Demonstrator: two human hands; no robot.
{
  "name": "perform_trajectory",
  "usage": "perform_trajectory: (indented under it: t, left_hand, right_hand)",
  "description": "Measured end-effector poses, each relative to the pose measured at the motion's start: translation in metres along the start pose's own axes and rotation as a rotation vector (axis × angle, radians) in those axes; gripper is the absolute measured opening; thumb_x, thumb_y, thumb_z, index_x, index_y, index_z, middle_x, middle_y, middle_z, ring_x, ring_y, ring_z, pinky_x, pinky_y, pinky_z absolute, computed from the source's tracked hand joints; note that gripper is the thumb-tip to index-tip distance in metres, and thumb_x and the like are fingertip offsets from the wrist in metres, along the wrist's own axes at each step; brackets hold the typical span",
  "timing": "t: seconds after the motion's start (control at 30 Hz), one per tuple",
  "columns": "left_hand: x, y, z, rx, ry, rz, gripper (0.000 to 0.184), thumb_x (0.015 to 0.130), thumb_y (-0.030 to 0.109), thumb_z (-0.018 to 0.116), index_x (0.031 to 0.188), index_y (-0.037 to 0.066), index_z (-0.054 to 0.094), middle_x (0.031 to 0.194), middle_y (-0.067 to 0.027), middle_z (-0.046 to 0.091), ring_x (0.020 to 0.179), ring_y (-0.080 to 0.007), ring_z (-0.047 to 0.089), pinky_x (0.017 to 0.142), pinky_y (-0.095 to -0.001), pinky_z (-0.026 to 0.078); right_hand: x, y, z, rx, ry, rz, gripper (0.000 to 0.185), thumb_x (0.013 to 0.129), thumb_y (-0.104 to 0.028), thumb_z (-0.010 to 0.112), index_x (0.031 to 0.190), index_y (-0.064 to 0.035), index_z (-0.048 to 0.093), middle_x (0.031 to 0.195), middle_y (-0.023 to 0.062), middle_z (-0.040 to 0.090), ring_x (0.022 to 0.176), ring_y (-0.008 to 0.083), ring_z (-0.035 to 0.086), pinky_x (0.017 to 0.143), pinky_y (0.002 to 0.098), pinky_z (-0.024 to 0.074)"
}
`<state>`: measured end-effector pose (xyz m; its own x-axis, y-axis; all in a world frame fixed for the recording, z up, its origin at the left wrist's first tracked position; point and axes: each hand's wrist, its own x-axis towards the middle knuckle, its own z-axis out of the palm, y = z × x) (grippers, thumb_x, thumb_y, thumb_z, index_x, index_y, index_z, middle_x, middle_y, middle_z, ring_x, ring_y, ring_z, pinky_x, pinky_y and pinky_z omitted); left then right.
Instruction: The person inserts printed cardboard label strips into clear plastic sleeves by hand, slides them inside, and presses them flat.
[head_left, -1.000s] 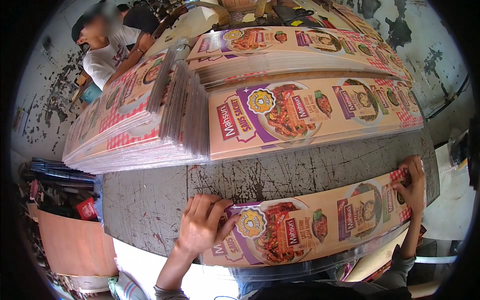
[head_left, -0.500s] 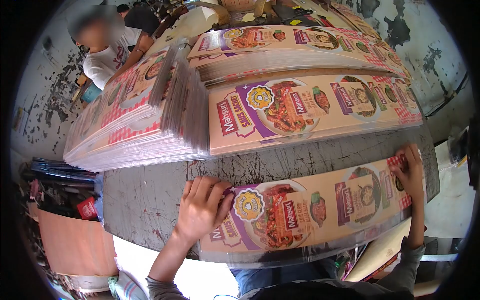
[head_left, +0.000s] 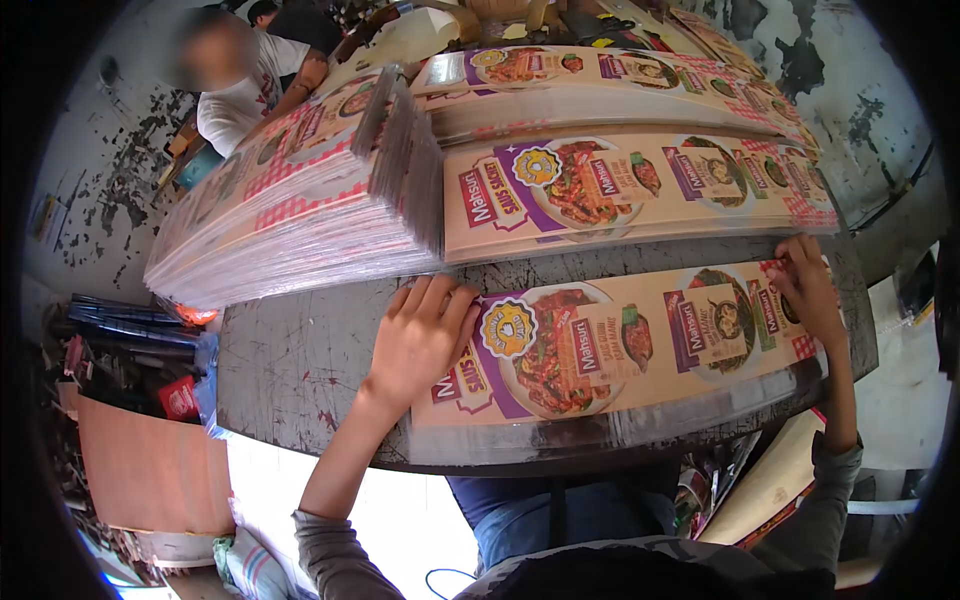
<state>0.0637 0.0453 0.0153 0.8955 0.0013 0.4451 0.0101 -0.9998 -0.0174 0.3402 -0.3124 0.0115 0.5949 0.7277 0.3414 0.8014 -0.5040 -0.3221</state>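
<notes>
In front of me lies a long printed Mahsun food panel (head_left: 655, 345) in a clear plastic sleeve, its loose clear strip along the near edge of the table. My left hand (head_left: 425, 330) is at its upper left corner, fingers curled over the edge and covering part of the lettering. At the far right end my right hand (head_left: 808, 285) pinches the upper edge by the red checked print. Just beyond, a stack of matching panels (head_left: 610, 195) lies lengthwise, apart from the one I hold.
A taller stack of sleeved panels (head_left: 300, 225) fans out at the left, and another stack (head_left: 610, 100) lies behind. The scratched dark table (head_left: 290, 360) has a curved near edge. A person in a white shirt (head_left: 245, 110) is at the back left. A brown board (head_left: 150, 470) stands lower left.
Both hands have moved away from my body with the panel, bringing its upper edge closer to the stack beyond. The camera view has also shifted a little.
</notes>
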Motion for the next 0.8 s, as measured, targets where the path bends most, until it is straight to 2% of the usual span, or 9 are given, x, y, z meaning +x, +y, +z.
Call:
perform_trajectory:
  t: [0.07,0.13,0.17,0.23,0.27,0.33,0.53,0.67,0.8]
  left_hand:
    - [0.002,0.0,0.0,0.026,-0.015,0.004,0.017,0.077,0.009,0.061,0.092,0.002,0.057,0.086,-0.0091,0.055,0.078,-0.026,0.055,0.069,-0.0355,0.045]
    - [0.001,0.001,0.0,-0.054,-0.106,-0.093,0.028,0.081,0.021,0.061,0.101,0.003,0.056,0.095,-0.0125,0.053,0.088,-0.0292,0.054,0.077,-0.0381,0.043]
    - [-0.001,0.002,-0.001,-0.054,-0.102,-0.09,0.028,0.081,0.021,0.061,0.101,0.003,0.056,0.095,-0.0125,0.053,0.088,-0.0292,0.054,0.077,-0.0381,0.043]
    - [-0.006,0.002,-0.005,-0.199,-0.104,-0.109,0.047,0.079,0.037,0.062,0.109,0.002,0.053,0.105,-0.0159,0.05,0.099,-0.0334,0.05,0.086,-0.0418,0.04]
    - [-0.01,0.002,-0.006,-0.28,-0.177,-0.114,0.065,0.072,0.046,0.066,0.117,0.002,0.05,0.116,-0.0176,0.043,0.105,-0.034,0.047,0.094,-0.0468,0.031]
    - [-0.011,0.007,-0.011,-0.284,-0.196,-0.075,0.069,0.069,0.047,0.068,0.119,0.002,0.049,0.118,-0.0178,0.041,0.106,-0.0329,0.047,0.095,-0.0475,0.03]
    - [-0.011,0.013,-0.013,-0.175,-0.223,-0.085,0.08,0.062,0.046,0.072,0.123,0.001,0.046,0.118,-0.0175,0.038,0.106,-0.032,0.044,0.095,-0.0477,0.027]
    - [-0.011,0.013,-0.009,-0.213,-0.241,-0.124,0.079,0.062,0.043,0.073,0.123,0.001,0.047,0.112,-0.0167,0.04,0.102,-0.0328,0.042,0.091,-0.0465,0.031]
    - [-0.01,0.012,-0.008,-0.219,-0.214,-0.107,0.078,0.062,0.041,0.074,0.123,0.002,0.047,0.11,-0.0169,0.041,0.101,-0.0328,0.043,0.089,-0.0458,0.033]
  right_hand:
    - [-0.004,-0.002,0.001,-0.007,-0.015,0.037,0.022,0.081,-0.01,0.058,0.095,0.0019,0.046,0.093,0.0132,0.043,0.081,0.0285,0.046,0.07,0.0351,0.0386]
    - [-0.009,-0.001,0.007,-0.167,0.068,-0.103,0.024,0.081,-0.011,0.058,0.099,0.0022,0.047,0.098,0.014,0.042,0.087,0.0291,0.047,0.075,0.0354,0.0407]
    - [-0.012,-0.004,0.007,-0.17,0.072,-0.104,0.024,0.081,-0.011,0.058,0.099,0.0022,0.047,0.098,0.014,0.042,0.087,0.0291,0.047,0.075,0.0354,0.0407]
    - [-0.016,-0.011,0.008,-0.025,0.079,0.039,0.029,0.082,-0.012,0.056,0.106,0.0024,0.047,0.103,0.0158,0.043,0.096,0.0306,0.047,0.082,0.0354,0.0419]
    - [-0.019,-0.011,0.008,-0.024,0.072,0.044,0.029,0.082,-0.012,0.056,0.106,0.0024,0.047,0.103,0.0158,0.043,0.096,0.0306,0.047,0.082,0.0354,0.0419]
    - [-0.019,-0.01,0.008,0.04,0.069,0.085,0.041,0.077,-0.022,0.063,0.109,-0.0007,0.049,0.108,0.0169,0.044,0.102,0.0349,0.045,0.088,0.0425,0.0367]
    - [-0.022,-0.009,0.002,-0.017,0.042,-0.007,0.06,0.067,-0.034,0.07,0.113,-0.0009,0.049,0.115,0.0174,0.043,0.109,0.0373,0.042,0.093,0.0428,0.0344]
    - [-0.022,-0.012,0.001,-0.014,0.015,0.016,0.063,0.064,-0.033,0.071,0.113,-0.0014,0.049,0.117,0.0179,0.042,0.111,0.0376,0.042,0.094,0.0428,0.0339]
    - [-0.02,-0.015,0.0,-0.041,-0.005,0.018,0.064,0.06,-0.026,0.073,0.114,-0.0022,0.049,0.117,0.0183,0.042,0.111,0.0375,0.042,0.094,0.0423,0.0338]
